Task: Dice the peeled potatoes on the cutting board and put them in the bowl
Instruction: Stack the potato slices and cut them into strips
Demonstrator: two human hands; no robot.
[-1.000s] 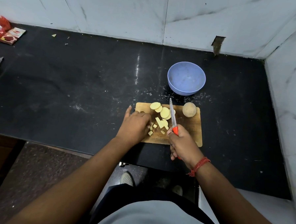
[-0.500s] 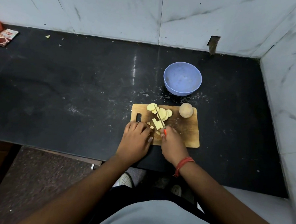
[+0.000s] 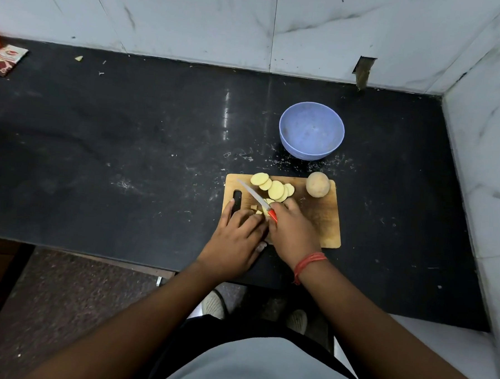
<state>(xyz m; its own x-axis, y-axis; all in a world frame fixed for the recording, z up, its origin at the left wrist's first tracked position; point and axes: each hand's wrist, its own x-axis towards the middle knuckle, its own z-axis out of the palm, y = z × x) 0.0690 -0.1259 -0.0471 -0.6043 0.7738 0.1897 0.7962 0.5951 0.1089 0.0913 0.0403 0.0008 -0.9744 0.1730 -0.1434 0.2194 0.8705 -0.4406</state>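
Observation:
A wooden cutting board [image 3: 324, 219] lies near the counter's front edge. Round potato slices [image 3: 275, 188] overlap along its far side, and a whole peeled potato [image 3: 318, 184] sits at its far right corner. A few diced potato pieces [image 3: 257, 210] show between my hands; more may be hidden under them. My right hand [image 3: 291, 230] grips a red-handled knife [image 3: 257, 200], its blade pointing up and left over the board. My left hand [image 3: 237, 235] lies on the board's left end over the diced pieces, fingers bent. The blue bowl [image 3: 312, 131] stands empty behind the board.
The black counter [image 3: 129, 142] carries crumbs and white specks. A red packet [image 3: 5, 59] lies at the far left. Marble walls close the back and the right side. The counter's front edge runs just below my wrists.
The knife blade has swung from pointing straight away to pointing up and left. My hands have drawn close together over the diced pieces near the board's front left.

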